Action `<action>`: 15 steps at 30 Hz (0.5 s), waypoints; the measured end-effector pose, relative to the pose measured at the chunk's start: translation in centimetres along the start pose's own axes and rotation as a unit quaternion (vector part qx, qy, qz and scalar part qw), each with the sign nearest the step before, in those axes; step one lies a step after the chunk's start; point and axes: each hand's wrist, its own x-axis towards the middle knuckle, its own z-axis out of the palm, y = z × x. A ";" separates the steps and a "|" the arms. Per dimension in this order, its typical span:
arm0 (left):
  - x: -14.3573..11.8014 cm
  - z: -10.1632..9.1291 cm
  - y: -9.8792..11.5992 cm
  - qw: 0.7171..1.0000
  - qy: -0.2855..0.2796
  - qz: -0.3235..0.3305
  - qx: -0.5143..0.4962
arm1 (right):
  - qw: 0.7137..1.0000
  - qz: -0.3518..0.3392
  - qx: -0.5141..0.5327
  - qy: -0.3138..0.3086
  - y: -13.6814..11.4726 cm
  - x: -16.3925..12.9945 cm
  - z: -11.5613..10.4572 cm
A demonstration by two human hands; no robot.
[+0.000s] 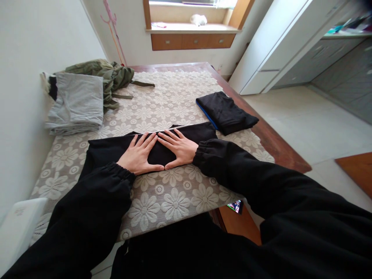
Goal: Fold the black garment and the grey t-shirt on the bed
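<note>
A long black garment (101, 149) lies folded in a flat strip across the near part of the table. My left hand (139, 155) and my right hand (178, 147) rest flat on its middle, palms down, fingers spread, thumbs nearly touching. Neither hand grips anything. Both arms wear black sleeves with gathered cuffs.
The table carries a lace flower-patterned cloth (165, 193). A folded black garment with a blue edge (225, 112) lies at the right. Folded grey clothes (77, 102) and a crumpled olive garment (110, 75) sit at the far left by the wall. A phone (236, 206) lies below the table edge.
</note>
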 end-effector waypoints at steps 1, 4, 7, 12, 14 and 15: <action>0.0 -0.1 -0.1 1.000 -0.002 0.001 -0.004 | 1.000 0.001 0.001 -0.003 0.0 0.0 -0.1; -0.2 -0.4 -0.5 1.000 -0.006 0.002 -0.013 | 1.000 0.007 0.001 -0.009 0.0 -0.1 -0.2; -0.8 -0.5 -1.1 1.000 -0.010 -0.005 -0.012 | 1.000 0.013 -0.003 -0.017 0.2 -0.3 -0.5; -2.0 -0.7 -2.2 1.000 -0.008 -0.021 -0.007 | 0.999 0.037 -0.010 -0.030 1.1 -1.7 -1.4; -2.5 -0.8 -2.6 1.000 -0.011 -0.027 -0.006 | 0.998 0.048 -0.014 -0.033 1.6 -2.6 -1.8; -2.7 -0.9 -2.7 0.999 -0.014 -0.031 -0.006 | 0.998 0.053 -0.016 -0.034 1.8 -3.0 -2.0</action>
